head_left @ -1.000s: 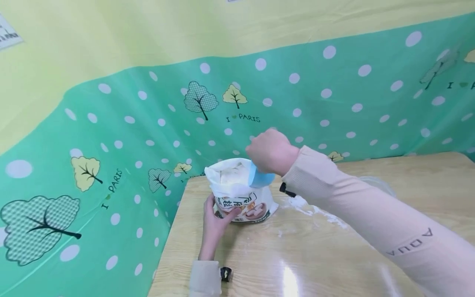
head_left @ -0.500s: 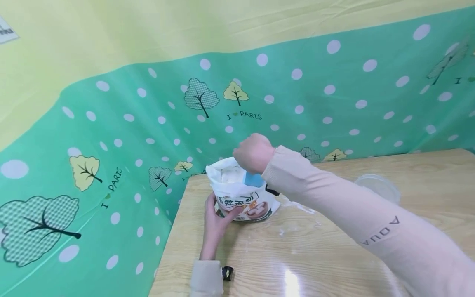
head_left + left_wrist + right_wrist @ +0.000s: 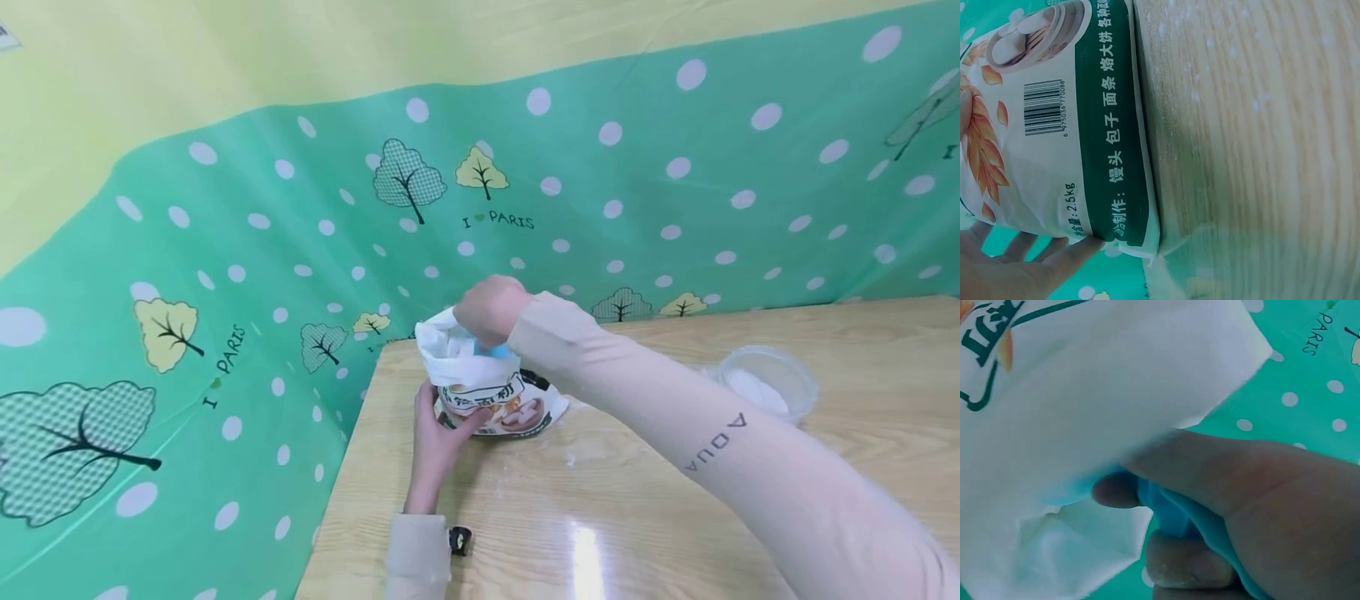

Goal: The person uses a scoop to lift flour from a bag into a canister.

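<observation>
A white bag of flour [image 3: 468, 372] with a green printed base [image 3: 1110, 125] stands upright on the wooden table, its top open. My left hand [image 3: 437, 442] grips the bag low on its left side, thumb across the printed front and fingers round the side. Over the bag's mouth, my right hand [image 3: 492, 310] is curled round the handle of a blue scoop [image 3: 1175, 515]. The scoop's front part lies inside the bag, mostly hidden by the bag's wall and my hand.
A clear round plastic bowl [image 3: 804, 385] with white flour in it stands to the right, behind my right forearm. Spilled flour dusts the table [image 3: 637, 517] near the bag. A green dotted cloth [image 3: 337, 275] hangs behind the table and along its left.
My right hand has moved left and slightly down, taking the blue scoop deeper into the bag. The bowl at right has come out from behind the sleeve. My left hand keeps its grip.
</observation>
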`<state>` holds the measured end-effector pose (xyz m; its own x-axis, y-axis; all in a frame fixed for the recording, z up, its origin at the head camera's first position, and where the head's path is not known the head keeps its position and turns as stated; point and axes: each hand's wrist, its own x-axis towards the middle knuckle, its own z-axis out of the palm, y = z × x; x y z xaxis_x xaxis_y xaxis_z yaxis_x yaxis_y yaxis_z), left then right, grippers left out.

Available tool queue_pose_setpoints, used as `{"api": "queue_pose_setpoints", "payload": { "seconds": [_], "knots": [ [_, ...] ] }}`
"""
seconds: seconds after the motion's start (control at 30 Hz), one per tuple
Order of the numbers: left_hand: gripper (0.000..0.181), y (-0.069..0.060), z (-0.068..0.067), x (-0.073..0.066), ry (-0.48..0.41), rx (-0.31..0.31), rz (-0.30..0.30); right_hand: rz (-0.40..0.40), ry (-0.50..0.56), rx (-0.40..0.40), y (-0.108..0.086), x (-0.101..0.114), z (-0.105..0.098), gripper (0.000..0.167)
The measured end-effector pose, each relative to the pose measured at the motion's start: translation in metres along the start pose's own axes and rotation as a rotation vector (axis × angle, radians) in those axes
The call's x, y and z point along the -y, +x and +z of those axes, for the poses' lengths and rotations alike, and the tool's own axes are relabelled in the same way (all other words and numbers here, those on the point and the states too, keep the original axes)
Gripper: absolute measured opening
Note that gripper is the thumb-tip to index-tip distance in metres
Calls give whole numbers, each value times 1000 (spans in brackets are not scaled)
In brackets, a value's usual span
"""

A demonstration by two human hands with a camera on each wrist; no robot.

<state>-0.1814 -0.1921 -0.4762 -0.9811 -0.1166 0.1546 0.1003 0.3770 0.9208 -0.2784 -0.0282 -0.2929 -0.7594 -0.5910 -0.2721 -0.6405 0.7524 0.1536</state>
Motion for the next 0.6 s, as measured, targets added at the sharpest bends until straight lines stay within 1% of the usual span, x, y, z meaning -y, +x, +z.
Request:
{"api": "queue_pose_setpoints", "payload": {
  "seconds": [0.03, 0.07, 0.1, 0.2, 0.3, 0.4, 0.6],
  "knots": [
    [92, 1, 1, 0, -3, 6, -4, -3, -5, 15, -1, 1, -2, 25],
    [92, 1, 1, -1, -6, 13, -6, -8, -6, 15, -9, 2, -8, 24],
    [93, 1, 2, -1, -7, 20, -11, -13, -8, 20, -12, 2, -10, 24],
    [93, 1, 3, -1, -17, 27, -16, -46, -10, -38, -15, -1, -3, 24],
    [93, 1, 1, -2, -32, 13, -5, -83, -31, -104, -19, -4, 1, 27],
    [92, 1, 0, -3, -33, 5, 3, -104, -44, -136, -20, -6, 4, 27],
    [91, 3, -2, -4, -32, 8, -2, -101, 32, -146, -21, -15, 10, 28]
  ]
}}
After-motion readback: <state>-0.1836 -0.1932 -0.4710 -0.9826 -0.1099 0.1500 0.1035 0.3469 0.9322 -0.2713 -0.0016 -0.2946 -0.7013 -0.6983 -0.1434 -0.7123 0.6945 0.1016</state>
